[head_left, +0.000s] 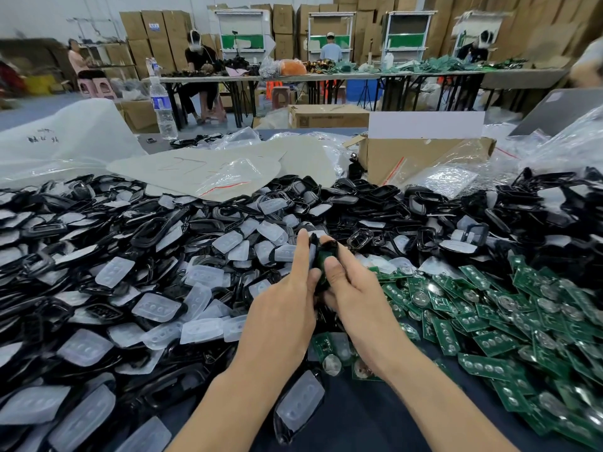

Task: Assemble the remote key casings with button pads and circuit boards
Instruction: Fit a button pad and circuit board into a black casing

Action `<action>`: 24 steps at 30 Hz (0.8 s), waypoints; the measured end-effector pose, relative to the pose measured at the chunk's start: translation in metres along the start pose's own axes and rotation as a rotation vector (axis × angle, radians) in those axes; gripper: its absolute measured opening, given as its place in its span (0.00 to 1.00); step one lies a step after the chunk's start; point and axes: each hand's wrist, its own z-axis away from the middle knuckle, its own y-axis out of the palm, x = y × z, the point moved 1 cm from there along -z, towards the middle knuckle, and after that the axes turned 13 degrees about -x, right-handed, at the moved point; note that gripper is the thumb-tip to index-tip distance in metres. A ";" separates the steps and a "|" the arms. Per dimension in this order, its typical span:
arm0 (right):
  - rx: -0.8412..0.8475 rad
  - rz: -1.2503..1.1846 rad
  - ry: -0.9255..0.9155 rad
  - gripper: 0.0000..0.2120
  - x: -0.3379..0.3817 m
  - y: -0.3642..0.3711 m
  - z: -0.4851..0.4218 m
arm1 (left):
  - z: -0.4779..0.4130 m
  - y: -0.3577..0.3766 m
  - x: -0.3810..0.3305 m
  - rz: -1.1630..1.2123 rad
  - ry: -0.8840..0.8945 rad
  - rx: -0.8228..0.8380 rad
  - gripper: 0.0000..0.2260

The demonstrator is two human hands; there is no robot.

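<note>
Both my hands hold one black remote key casing (327,248) above the table's middle. A green circuit board (323,260) lies inside it. My left hand (287,298) grips its left side with the index finger stretched along the edge. My right hand (350,288) grips its right side, thumb pressing on the board. A large heap of black casings (156,230) mixed with translucent button pads (156,307) covers the left and far side. Green circuit boards (489,321) are piled at the right. One casing with a pad fitted (298,404) lies near me between my forearms.
A cardboard box (421,154) and clear plastic bags (450,181) stand behind the heaps, with grey sheets (195,168) and a water bottle (163,106) further left. Bare dark cloth (375,412) shows near me. Other people work at long tables in the background.
</note>
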 end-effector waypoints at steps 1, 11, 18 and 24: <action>0.004 -0.034 0.017 0.18 0.001 0.001 0.000 | 0.000 -0.001 -0.001 0.010 0.013 0.010 0.26; 0.025 -0.425 0.192 0.24 0.009 -0.006 0.001 | -0.002 -0.008 0.001 -0.090 0.225 0.030 0.29; 0.036 -0.440 0.215 0.21 0.011 -0.007 0.000 | -0.002 -0.009 0.003 -0.110 0.251 -0.011 0.29; -0.053 -0.710 0.357 0.08 0.010 -0.007 -0.007 | -0.006 -0.015 0.002 -0.051 0.275 -0.207 0.16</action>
